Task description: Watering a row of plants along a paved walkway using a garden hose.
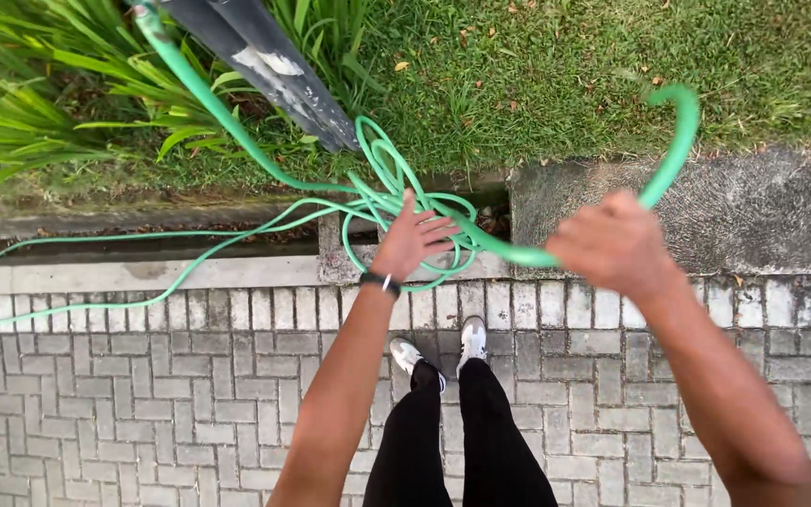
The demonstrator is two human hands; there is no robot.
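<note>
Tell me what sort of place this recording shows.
Probably a garden or yard edge outdoors: a mown green grass lawn, a grey brick-paved path, and a long green rubber garden hose that the left hand and right hand are handling.

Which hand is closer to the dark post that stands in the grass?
The left hand. It is just below and right of the dark post, among the loops of the green hose. The right hand grips the hose farther right.

An outdoor garden edge beside a paved walkway: grey brick pavers (143, 404) meet a concrete kerb (734, 211), with mown lawn (556, 75) and long-leaved plants (30, 103) beyond, a dark post (274, 66) rising from them, and a green garden hose (396, 188) coiled across the border.
</note>
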